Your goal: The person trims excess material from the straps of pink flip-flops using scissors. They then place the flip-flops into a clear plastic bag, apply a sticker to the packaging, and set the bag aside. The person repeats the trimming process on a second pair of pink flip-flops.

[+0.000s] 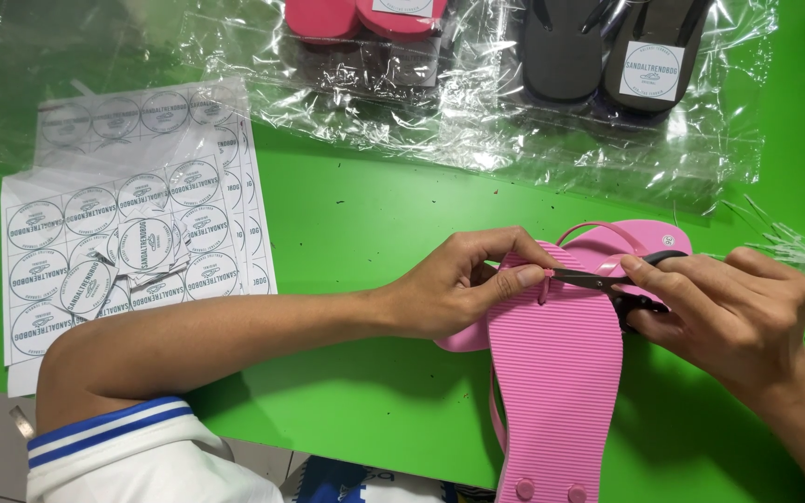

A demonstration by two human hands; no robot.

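On the green table point(365, 224) a pink flip-flop point(556, 373) lies sole up, resting on a second pink flip-flop point(640, 242) whose strap arches behind it. The left hand point(463, 284) lies over the upper left edge of the sole, thumb and forefinger pinched together on the small pink strap plug at the toe. The right hand point(738, 312) grips a pair of black-handled scissors point(612, 279), fingers curled through the loops, the blade tips meeting the plug just beside the left fingertips. Sheets of round labels point(132, 233) lie well to the left; bagged sandals in clear plastic point(533, 102) sit along the far edge
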